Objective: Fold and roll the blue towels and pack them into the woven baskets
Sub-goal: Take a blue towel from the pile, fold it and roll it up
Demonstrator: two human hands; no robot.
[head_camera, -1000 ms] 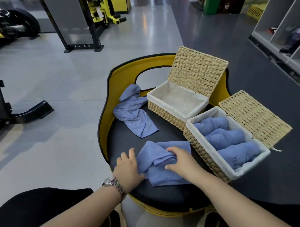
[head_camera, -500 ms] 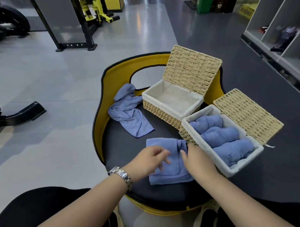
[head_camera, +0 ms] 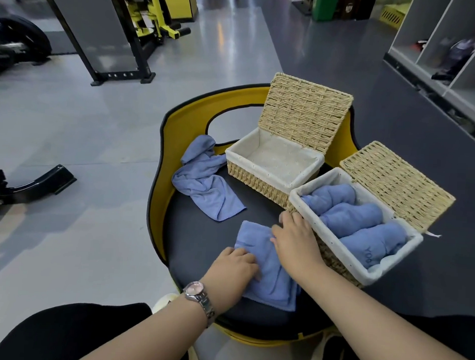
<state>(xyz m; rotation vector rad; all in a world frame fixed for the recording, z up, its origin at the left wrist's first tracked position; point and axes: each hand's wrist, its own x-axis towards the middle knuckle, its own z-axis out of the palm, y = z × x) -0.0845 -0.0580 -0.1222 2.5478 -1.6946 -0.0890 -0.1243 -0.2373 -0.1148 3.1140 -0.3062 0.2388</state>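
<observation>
Blue towel (head_camera: 265, 264) lies folded at lower centre on the black counter (head_camera: 201, 248), beside the full basket (head_camera: 333, 253); our left hand (head_camera: 234, 264) and right hand (head_camera: 296, 243) press flat on it, fingers apart, gripping nothing. If we roll unevenly, we judge the fold could slip open or snag the basket.

We see both hands flat on a folded blue towel (head_camera: 265, 264) at the near edge of the black seat pad (head_camera: 201, 246): left hand (head_camera: 234, 266) near end, right hand (head_camera: 296, 245) far end, beside the filled basket (head_camera: 333, 260). Empty basket (head_camera: 258, 180) and loose towel (head_camera: 204, 184) lie toward the far edge.
</observation>
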